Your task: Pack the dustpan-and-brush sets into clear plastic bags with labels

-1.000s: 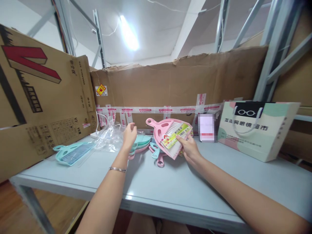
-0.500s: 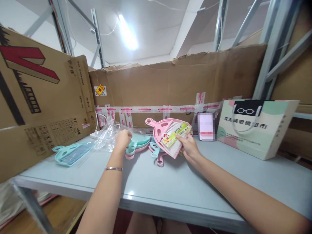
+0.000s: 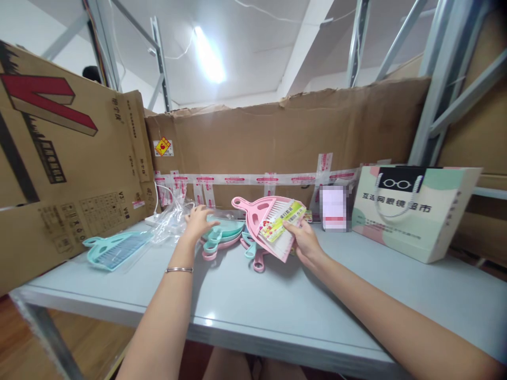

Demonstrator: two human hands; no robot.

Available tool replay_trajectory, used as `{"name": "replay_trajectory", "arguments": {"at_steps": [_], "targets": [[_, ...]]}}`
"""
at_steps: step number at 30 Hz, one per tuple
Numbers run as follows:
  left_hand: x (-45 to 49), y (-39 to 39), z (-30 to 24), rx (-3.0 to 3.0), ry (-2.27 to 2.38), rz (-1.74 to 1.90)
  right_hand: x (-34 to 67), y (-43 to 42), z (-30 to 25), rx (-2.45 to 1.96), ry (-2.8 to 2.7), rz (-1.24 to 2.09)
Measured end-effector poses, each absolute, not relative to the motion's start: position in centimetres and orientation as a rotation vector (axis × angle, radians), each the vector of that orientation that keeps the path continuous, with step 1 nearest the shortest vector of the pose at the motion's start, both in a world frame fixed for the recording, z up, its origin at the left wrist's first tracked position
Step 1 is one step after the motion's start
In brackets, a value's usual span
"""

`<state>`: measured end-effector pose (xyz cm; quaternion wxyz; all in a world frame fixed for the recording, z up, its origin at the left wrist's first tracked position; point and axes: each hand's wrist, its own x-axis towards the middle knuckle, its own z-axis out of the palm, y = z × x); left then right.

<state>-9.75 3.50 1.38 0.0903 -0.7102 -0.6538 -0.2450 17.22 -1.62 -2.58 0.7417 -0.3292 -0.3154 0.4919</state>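
Observation:
My right hand grips a pink dustpan-and-brush set by its wide edge, tilted above the table. A yellow-green label card lies across its white bristles. My left hand has its fingers spread, beside a heap of clear plastic bags; whether it touches them I cannot tell. Just right of that hand lies a stack of turquoise dustpans with a pink one beneath. Partly hidden under the held set are a blue handle and a pink handle.
A turquoise dustpan with a blue brush lies at the table's left. Cardboard walls stand at the left and back. On the right are a phone-like screen and a paper gift bag. A metal edge borders the table.
My left hand has shifted slightly left and up, and its fingers have spread apart. The pink set in my right hand has moved a little left and down.

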Motion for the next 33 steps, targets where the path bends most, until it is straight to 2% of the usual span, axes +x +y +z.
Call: {"name": "replay_trajectory", "arguments": {"at_steps": [7, 14, 17, 20, 24, 33], "targets": [[-8.9, 3.5, 1.7, -2.214, -1.735, -0.566, 17.2, -1.6, -2.8, -0.732, -0.715, 1.081], [-7.8, 2.8, 2.5, -2.057, -1.685, -0.751, 17.0, -1.9, -2.6, -0.72, -0.754, 1.104], [-6.4, 1.5, 2.8, -2.177, -1.578, -0.816, 17.0, -2.1, -2.4, -0.711, -0.751, 1.121], [-5.0, 0.4, 2.9, -2.327, -1.518, -0.734, 17.1, -2.0, -2.3, -0.712, -0.729, 1.124], [-4.9, 0.0, 2.4, -2.37, -1.578, -0.559, 17.3, -1.8, -2.3, -0.715, -0.705, 1.104], [-7.4, 2.0, 1.3, -2.23, -1.891, -0.523, 17.4, -1.9, -2.3, -0.713, -0.721, 1.123]]}}
